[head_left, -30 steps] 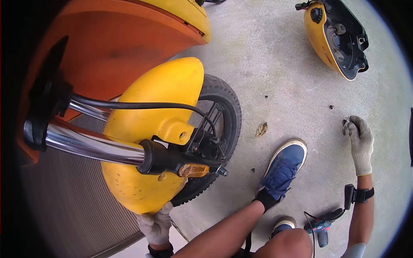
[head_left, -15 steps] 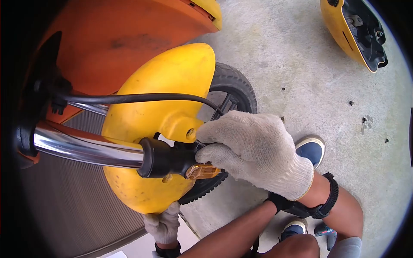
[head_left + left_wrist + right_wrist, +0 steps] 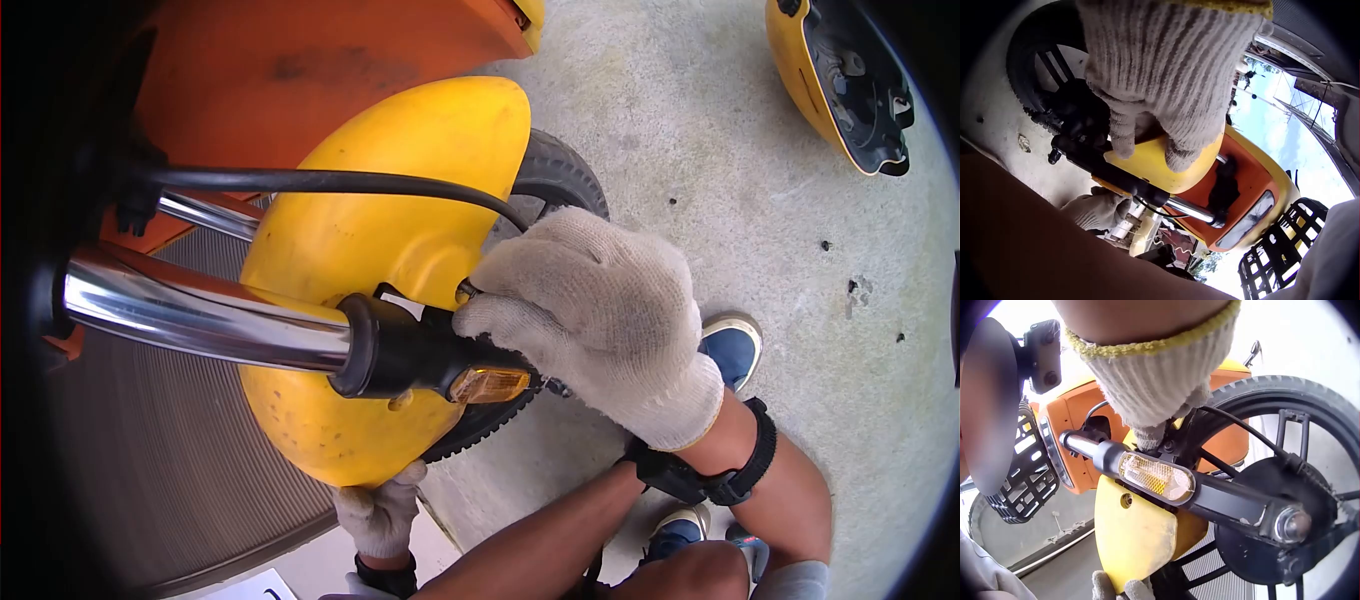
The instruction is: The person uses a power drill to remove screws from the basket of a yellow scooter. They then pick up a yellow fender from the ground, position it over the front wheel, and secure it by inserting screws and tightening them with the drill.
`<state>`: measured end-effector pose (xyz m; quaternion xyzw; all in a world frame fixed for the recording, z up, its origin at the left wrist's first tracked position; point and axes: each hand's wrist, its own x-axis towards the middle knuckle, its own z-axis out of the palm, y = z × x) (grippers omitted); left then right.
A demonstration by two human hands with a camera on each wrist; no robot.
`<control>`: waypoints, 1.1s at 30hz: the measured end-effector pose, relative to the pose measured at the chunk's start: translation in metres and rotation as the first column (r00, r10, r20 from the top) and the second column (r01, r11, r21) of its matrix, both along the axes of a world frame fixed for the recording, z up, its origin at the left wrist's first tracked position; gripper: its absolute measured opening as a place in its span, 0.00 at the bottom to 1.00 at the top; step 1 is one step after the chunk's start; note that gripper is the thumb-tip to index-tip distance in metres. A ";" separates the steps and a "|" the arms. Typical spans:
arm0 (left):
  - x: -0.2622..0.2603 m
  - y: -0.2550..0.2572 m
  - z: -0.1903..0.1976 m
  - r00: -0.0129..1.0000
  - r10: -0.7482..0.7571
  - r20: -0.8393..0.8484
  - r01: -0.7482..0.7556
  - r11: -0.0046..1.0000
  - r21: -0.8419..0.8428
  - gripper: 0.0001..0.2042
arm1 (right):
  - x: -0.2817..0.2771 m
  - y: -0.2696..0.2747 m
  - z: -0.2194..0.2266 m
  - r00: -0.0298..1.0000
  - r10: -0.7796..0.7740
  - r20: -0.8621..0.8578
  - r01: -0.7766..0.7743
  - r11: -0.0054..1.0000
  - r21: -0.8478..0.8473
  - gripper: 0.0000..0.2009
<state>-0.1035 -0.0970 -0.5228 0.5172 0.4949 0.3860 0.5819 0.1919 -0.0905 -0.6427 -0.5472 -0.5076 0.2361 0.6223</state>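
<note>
A yellow front fender covers the motorbike's front wheel. My gloved right hand is at the raised mount on the fender's side, thumb and fingertips together. At those fingertips a small dark bolt shows by the mount's hole; its far end is hidden. Beside it runs the fork leg with an amber reflector. My gloved left hand grips the fender's lower edge, fingers over the yellow shell in the left wrist view. A black cable passes above the right hand.
An upturned yellow and black cover lies on the concrete at the far right. Several small dark bits dot the floor. A power drill is partly hidden by my knee and arm. A ribbed mat lies beneath the bike.
My right hand has come from the floor at the right, with a small dark thing in its fingers, to the fender mount. My left hand has stayed on the fender edge.
</note>
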 end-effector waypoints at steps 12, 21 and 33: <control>0.026 0.015 0.016 0.774 -0.366 -0.516 0.326 0.930 -0.170 0.46 | -0.006 0.010 -0.018 0.997 -0.070 0.031 0.062 0.974 0.219 0.04; 0.044 0.018 -0.002 0.768 -0.412 -0.490 0.386 0.909 -0.158 0.39 | -0.002 0.002 -0.014 0.967 -0.096 0.236 0.039 0.971 0.235 0.18; 0.049 0.016 -0.008 0.850 -0.336 -0.405 0.318 0.941 -0.114 0.36 | -0.002 -0.004 0.003 0.931 -0.112 0.348 0.071 0.989 0.129 0.18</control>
